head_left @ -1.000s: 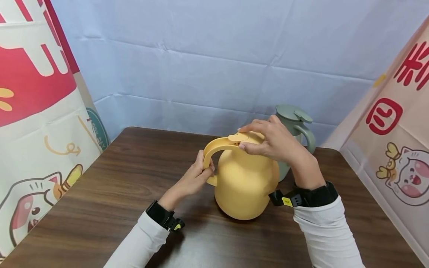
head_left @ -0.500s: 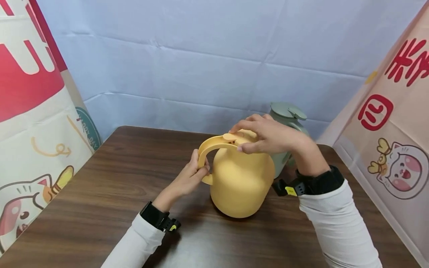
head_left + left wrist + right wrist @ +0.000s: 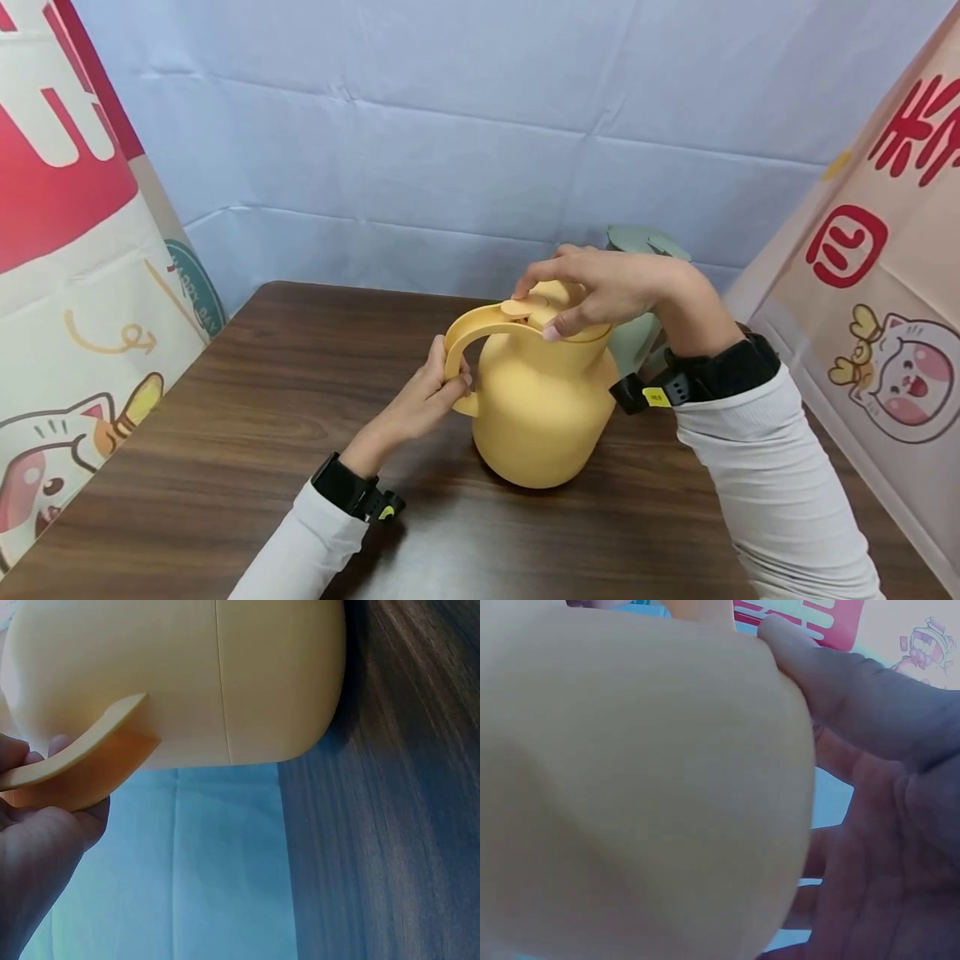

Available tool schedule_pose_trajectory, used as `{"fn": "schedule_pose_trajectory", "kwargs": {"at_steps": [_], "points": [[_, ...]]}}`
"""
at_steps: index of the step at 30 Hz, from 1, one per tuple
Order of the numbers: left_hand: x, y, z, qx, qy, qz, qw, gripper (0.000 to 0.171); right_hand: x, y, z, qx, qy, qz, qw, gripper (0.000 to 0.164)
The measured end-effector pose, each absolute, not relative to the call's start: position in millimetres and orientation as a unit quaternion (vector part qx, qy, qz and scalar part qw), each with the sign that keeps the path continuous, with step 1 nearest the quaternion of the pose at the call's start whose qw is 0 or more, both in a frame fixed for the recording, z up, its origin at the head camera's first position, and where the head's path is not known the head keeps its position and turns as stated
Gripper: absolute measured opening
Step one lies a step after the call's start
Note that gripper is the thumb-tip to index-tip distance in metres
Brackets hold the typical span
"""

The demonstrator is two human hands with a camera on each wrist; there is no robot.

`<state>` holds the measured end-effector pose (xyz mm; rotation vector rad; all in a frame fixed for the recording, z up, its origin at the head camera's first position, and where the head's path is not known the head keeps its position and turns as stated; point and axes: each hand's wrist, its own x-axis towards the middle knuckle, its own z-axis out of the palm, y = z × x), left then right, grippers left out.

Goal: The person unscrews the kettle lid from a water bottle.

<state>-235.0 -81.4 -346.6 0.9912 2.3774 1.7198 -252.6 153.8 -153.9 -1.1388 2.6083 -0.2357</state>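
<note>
A yellow thermos jug (image 3: pixel 543 417) stands upright on the wooden table, its handle to the left. My left hand (image 3: pixel 423 396) grips the jug's handle (image 3: pixel 453 342); the left wrist view shows the fingers wrapped round the handle (image 3: pixel 112 750). My right hand (image 3: pixel 600 283) reaches over the top and holds the jug's lid (image 3: pixel 558 293) between thumb and fingers. Part of the lid is hidden under that hand. The right wrist view has the jug's body (image 3: pixel 645 787) filling most of the frame, with the thumb (image 3: pixel 810 667) at its upper edge.
A grey-green jug (image 3: pixel 633 342) stands close behind the yellow one, partly covered by my right hand and wrist. Beyond the dark table (image 3: pixel 300 375) hangs a pale blue cloth (image 3: pixel 375 150). Printed cloths hang on the left (image 3: pixel 67 250) and right (image 3: pixel 892 333).
My right hand has turned about the lid, its wrist swinging outward and away. More of the jug's top rim shows. My left hand keeps its grip on the handle.
</note>
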Motion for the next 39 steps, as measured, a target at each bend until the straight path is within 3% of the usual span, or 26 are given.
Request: {"fn": "schedule_pose_trajectory", "kwargs": {"at_steps": [10,39], "points": [[-235.3,-80.4,-347.8,0.316,0.760,0.566,0.039,0.014,-254.2,155.9,-153.4,-0.395,0.902,-0.086,0.152,0.039],[-237.1,-81.2,-348.8,0.328,0.756,0.566,0.021,0.014,-259.0,143.9,-137.1,-0.405,0.886,-0.066,0.214,0.040]]}}
